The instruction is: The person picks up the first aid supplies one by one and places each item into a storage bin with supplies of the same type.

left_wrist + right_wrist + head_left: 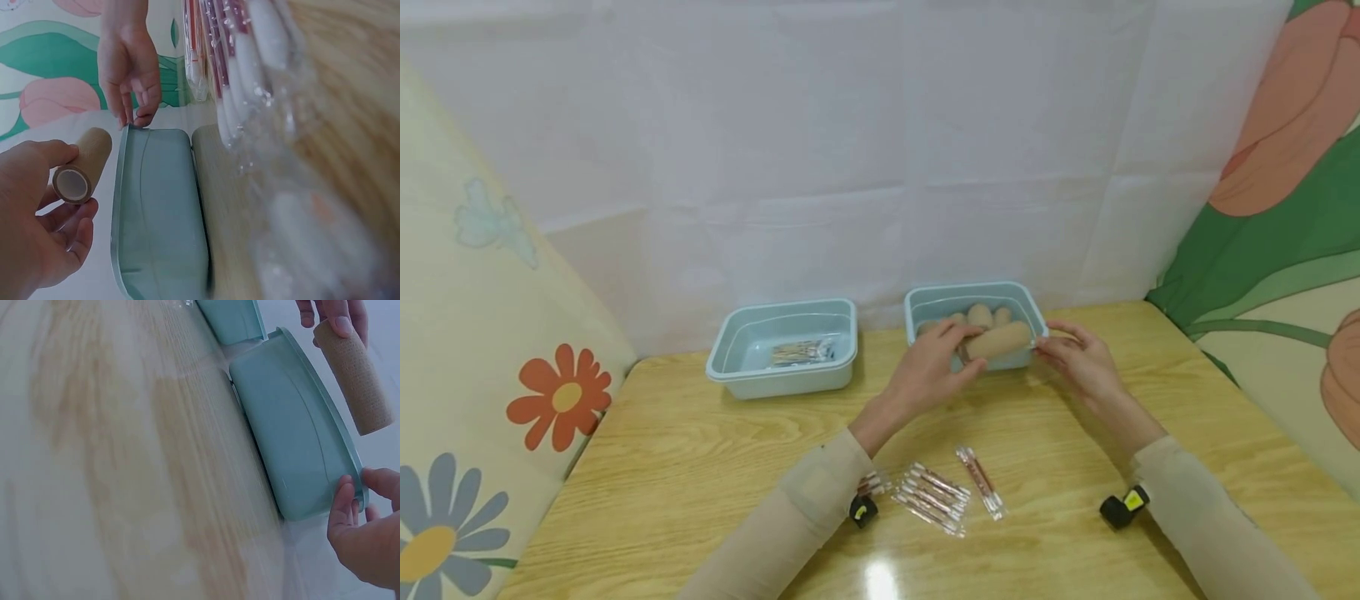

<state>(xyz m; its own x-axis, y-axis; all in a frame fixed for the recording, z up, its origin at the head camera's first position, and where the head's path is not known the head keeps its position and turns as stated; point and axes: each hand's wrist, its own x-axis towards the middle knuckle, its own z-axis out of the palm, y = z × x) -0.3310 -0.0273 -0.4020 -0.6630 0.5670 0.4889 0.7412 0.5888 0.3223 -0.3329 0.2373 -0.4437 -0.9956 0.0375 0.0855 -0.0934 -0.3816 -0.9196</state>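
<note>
Beige sleeves [775, 521] stretch toward a tan roll [1000, 341], which the left hand [928, 367] pinches, fingers curled, above the right container's [955, 298] front rim. The right hand [1084, 362] clasps that container's right edge between thumb and fingers; a narrow tabletop [1030, 458] gap separates it from the left container [793, 382], with wider room toward wrapped swabs [931, 498].

The roll [1000, 340] is tan, both tubs [290, 425] pale blue-green, the surface [700, 467] yellow-brown wood grain; the cream side backdrop [445, 275] bears orange-red and grey-blue flowers [567, 397] (yellow-centred, both).
</note>
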